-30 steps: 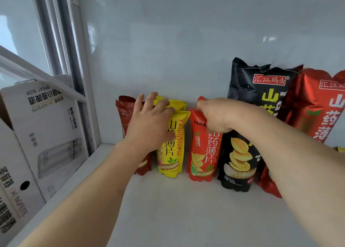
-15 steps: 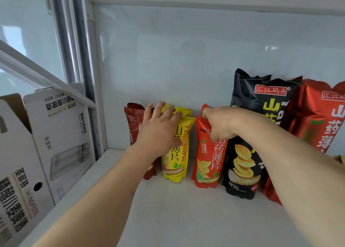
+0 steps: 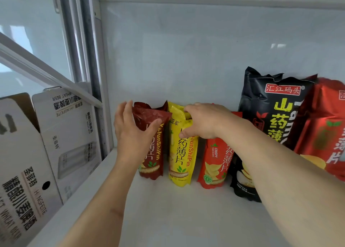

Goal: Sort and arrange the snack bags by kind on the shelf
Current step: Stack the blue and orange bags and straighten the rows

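The shelf [image 3: 186,218] fills the lower middle of the frame, with cartons [image 3: 46,153] outside it at lower left. Against its back wall stand two large bags at the right, one black bag [image 3: 276,112] and one big red bag [image 3: 324,127], then three slim packs to their left: one red pack [image 3: 214,164], one yellow pack [image 3: 182,159] with perhaps another behind it, and one maroon pack [image 3: 155,153]. Half a second ago the right hand [image 3: 203,121] gripped the red pack; now it has moved to the yellow pack's top, fingers curled over it, thumb against its face. The left hand [image 3: 133,134], then on the yellow pack, now cups the maroon pack, fingers nearly straight, thumb across its front. I judge the slim packs are being squared into a row by colour.
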Demonstrator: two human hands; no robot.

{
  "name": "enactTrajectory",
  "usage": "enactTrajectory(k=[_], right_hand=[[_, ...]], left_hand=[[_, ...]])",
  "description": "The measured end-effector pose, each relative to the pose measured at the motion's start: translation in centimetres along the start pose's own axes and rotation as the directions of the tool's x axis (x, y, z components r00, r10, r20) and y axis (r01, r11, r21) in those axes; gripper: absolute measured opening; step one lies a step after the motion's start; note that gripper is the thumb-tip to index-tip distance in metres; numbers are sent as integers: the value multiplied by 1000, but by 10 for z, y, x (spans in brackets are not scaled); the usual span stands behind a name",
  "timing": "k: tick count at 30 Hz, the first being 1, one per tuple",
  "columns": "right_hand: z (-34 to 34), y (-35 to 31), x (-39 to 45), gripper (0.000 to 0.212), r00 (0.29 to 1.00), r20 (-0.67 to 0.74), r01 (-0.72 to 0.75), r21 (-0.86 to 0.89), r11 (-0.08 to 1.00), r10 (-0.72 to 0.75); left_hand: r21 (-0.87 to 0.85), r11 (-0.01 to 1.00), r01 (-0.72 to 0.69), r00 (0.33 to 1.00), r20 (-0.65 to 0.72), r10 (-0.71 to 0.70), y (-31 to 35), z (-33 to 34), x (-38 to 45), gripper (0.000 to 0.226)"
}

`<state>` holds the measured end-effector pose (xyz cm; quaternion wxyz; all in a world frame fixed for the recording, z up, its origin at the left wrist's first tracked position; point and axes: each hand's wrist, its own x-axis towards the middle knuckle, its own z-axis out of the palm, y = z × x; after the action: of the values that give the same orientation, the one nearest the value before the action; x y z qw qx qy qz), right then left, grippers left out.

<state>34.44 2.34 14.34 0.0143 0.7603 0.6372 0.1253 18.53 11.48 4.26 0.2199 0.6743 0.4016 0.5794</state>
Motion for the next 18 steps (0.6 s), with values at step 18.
enactTrajectory(k=[18], right_hand=[[3, -7, 18, 38, 996, 86, -9, 123, 992, -2]], left_hand=[[23, 974, 224, 941, 255, -222, -56, 9, -19, 111]])
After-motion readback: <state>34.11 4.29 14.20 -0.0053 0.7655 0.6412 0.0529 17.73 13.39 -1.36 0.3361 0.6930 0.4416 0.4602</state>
